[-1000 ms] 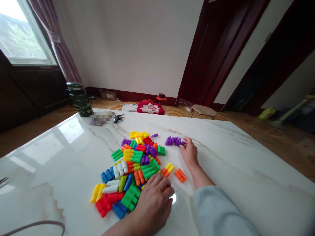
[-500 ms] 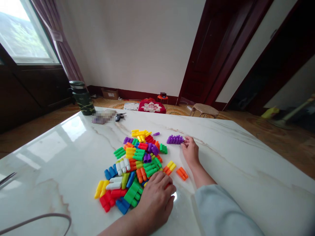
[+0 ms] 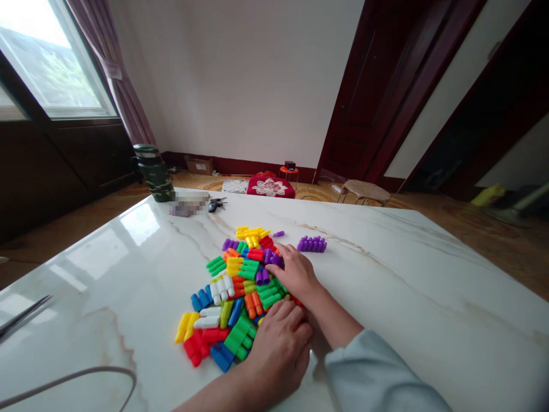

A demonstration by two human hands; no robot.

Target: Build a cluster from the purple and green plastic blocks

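Observation:
A heap of colourful plastic building blocks (image 3: 240,337) with rounded pegs lies mid-table. My right hand (image 3: 295,272) reaches over its right side, thumb and forefinger closed about a purple block (image 3: 274,258) that still sits in the heap. My left hand (image 3: 281,343) rests at the near right edge of the heap, fingers curled; a sliver of red shows between them, most of that piece being hidden. Beyond the right hand stands a joined row of purple blocks (image 3: 312,244), touched by neither hand. Green blocks (image 3: 269,292) lie between the two hands.
On the white marbled table (image 3: 407,286), a camouflage flask (image 3: 154,177), a blurred-out item (image 3: 189,203) and keys (image 3: 217,204) stand at the far left. A small purple piece (image 3: 278,233) lies behind the heap. A grey cable (image 3: 86,372) curves at the near left.
My right hand has let go of the purple row and moved left onto the heap. My left hand stays nearly in place. The view has shifted slightly.

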